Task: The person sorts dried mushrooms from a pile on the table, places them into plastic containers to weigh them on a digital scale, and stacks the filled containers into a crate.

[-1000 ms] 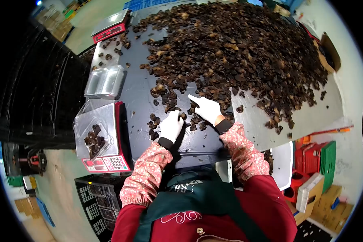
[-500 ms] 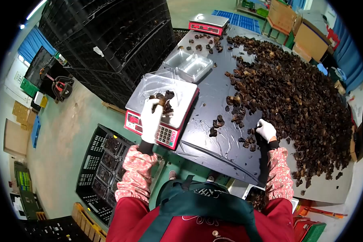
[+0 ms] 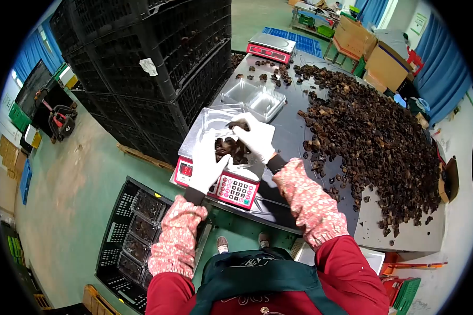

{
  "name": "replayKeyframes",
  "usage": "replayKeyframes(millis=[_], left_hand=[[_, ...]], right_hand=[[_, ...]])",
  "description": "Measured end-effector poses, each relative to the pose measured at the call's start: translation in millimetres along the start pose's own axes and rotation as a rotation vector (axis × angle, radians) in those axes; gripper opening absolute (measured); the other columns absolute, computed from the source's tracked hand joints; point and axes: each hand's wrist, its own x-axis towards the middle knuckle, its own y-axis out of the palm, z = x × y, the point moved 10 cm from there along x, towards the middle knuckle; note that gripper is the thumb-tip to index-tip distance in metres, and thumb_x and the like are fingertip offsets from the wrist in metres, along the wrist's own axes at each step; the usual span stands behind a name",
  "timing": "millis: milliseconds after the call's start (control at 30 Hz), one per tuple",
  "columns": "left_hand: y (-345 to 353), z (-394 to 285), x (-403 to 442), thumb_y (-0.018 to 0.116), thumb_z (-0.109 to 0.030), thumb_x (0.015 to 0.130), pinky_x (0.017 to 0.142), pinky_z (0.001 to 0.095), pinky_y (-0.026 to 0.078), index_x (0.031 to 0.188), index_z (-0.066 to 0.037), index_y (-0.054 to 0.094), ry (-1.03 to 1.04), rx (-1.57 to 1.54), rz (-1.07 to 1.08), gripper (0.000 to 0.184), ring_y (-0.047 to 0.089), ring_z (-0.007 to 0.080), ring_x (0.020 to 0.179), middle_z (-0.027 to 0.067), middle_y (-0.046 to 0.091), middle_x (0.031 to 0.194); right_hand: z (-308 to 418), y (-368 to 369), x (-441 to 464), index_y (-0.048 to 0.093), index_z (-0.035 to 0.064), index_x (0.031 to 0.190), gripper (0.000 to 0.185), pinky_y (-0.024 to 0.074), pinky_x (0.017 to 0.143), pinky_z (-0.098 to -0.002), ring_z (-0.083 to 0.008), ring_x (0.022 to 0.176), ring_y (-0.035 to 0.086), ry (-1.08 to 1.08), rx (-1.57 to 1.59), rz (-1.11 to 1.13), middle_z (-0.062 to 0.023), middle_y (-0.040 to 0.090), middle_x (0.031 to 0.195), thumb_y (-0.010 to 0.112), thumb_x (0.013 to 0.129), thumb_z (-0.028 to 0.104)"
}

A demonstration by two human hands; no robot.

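A red-and-white digital scale carries a clear plastic clamshell box with its lid raised. Dark brown dried mushroom-like pieces lie in the box. My left hand, in a white glove, rests along the box's left side, fingers stretched and thumb by the pieces. Over the box's right side is my right hand, also gloved, its fingers curled at a few dark pieces near the far end. The hands partly hide the box.
A large heap of dark pieces covers the table's right. Beyond the scale stand open clear boxes and a second scale. Stacked black crates rise at left; a floor crate holds filled boxes.
My right hand has left the heap's near edge and come over to the box on the scale. My left hand has flattened along the box's side. The view has shifted slightly.
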Motion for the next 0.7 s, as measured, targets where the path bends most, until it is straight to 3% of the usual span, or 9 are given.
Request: replayKeyframes(millis=[67, 133, 167, 200, 300, 400, 467, 600, 700], left_hand=[[-25.9, 16.3, -16.4, 0.075, -0.02, 0.08, 0.107, 0.0445, 0.037, 0.145, 0.002, 0.036, -0.173, -0.256, -0.035, 0.079, 0.049, 0.0383, 0.124, 0.0241, 0.048, 0.14], [-51.2, 29.5, -58.3, 0.07, -0.013, 0.087, 0.104, 0.0402, 0.042, 0.145, -0.001, 0.038, -0.395, -0.219, -0.023, 0.068, 0.054, 0.0318, 0.123, 0.0211, 0.049, 0.14], [-62.9, 30.8, -85.0, 0.067, -0.009, 0.089, 0.1, 0.0371, 0.045, 0.144, -0.002, 0.041, -0.444, -0.347, -0.07, 0.061, 0.057, 0.0284, 0.119, 0.0192, 0.051, 0.138], [-75.0, 30.0, -114.9, 0.063, -0.006, 0.092, 0.096, 0.0341, 0.049, 0.143, -0.004, 0.044, -0.489, -0.472, -0.124, 0.055, 0.06, 0.0249, 0.114, 0.0173, 0.054, 0.136], [-114.7, 21.0, -223.3, 0.06, -0.002, 0.093, 0.087, 0.0294, 0.051, 0.134, -0.004, 0.054, -0.735, -0.215, -0.138, 0.042, 0.064, 0.0196, 0.103, 0.0141, 0.064, 0.117], [-148.4, 9.3, -332.0, 0.058, -0.003, 0.094, 0.086, 0.0301, 0.051, 0.125, -0.002, 0.06, -0.954, -0.078, -0.26, 0.032, 0.064, 0.0198, 0.097, 0.0123, 0.067, 0.102], [-173.5, 2.0, -374.8, 0.057, -0.004, 0.094, 0.088, 0.0309, 0.05, 0.121, -0.001, 0.062, -1.032, 0.07, -0.236, 0.028, 0.064, 0.0209, 0.095, 0.0122, 0.066, 0.102], [-228.9, 16.4, -437.1, 0.058, -0.001, 0.091, 0.095, 0.0346, 0.046, 0.116, -0.001, 0.063, -1.063, 0.262, -0.437, 0.025, 0.061, 0.0267, 0.103, 0.0137, 0.064, 0.109], [-285.4, 47.1, -485.9, 0.059, -0.005, 0.087, 0.104, 0.0428, 0.04, 0.116, -0.001, 0.063, -1.059, 0.57, -0.458, 0.029, 0.055, 0.0333, 0.117, 0.0145, 0.063, 0.117]], right_hand=[[-4.4, 33.7, 0.5, 0.066, 0.0068, 0.106, 0.026, 0.047, 0.093, -0.038, -0.0288, 0.102, 0.061, -0.202, -0.28, 0.131, -0.0124, 0.065, 0.105, 0.065, 0.084, 0.02], [-24.1, 66.5, -8.9, 0.066, 0.0085, 0.108, 0.032, 0.0471, 0.092, -0.0408, -0.0291, 0.104, 0.061, -0.265, -0.486, 0.421, -0.0118, 0.064, 0.11, 0.068, 0.082, 0.027], [-14.1, 67.4, -16.0, 0.067, 0.01, 0.109, 0.037, 0.0466, 0.093, -0.043, -0.0303, 0.104, 0.06, -0.35, -0.579, 0.422, -0.0116, 0.064, 0.112, 0.07, 0.081, 0.033], [-24.9, 66.4, -14.5, 0.067, 0.0094, 0.11, 0.039, 0.0461, 0.095, -0.0435, -0.0317, 0.107, 0.06, -0.344, -0.398, 0.42, -0.0113, 0.065, 0.115, 0.07, 0.081, 0.035], [-21.5, 44.3, -6.6, 0.066, 0.0061, 0.116, 0.046, 0.0444, 0.1, -0.0421, -0.0328, 0.113, 0.058, -0.325, -0.235, 0.362, -0.0126, 0.064, 0.121, 0.071, 0.082, 0.035], [-17.2, 39.1, -4.0, 0.064, 0.0059, 0.121, 0.047, 0.0425, 0.102, -0.0431, -0.0332, 0.117, 0.056, -0.424, -0.387, 0.293, -0.0145, 0.062, 0.127, 0.07, 0.085, 0.037], [-11.7, 53.0, -9.6, 0.063, 0.0068, 0.125, 0.048, 0.0417, 0.103, -0.0434, -0.0331, 0.121, 0.055, -0.443, -0.408, 0.306, -0.0142, 0.061, 0.129, 0.068, 0.087, 0.037], [-3.0, 81.3, -24.9, 0.06, 0.0073, 0.127, 0.046, 0.0394, 0.106, -0.0439, -0.0344, 0.123, 0.053, -0.511, -0.532, 0.46, -0.0158, 0.06, 0.128, 0.066, 0.088, 0.03], [27.0, 62.8, -19.2, 0.061, 0.0047, 0.126, 0.045, 0.0371, 0.108, -0.0447, -0.0342, 0.124, 0.052, -0.482, -0.529, 0.289, -0.017, 0.059, 0.129, 0.069, 0.083, 0.017]])
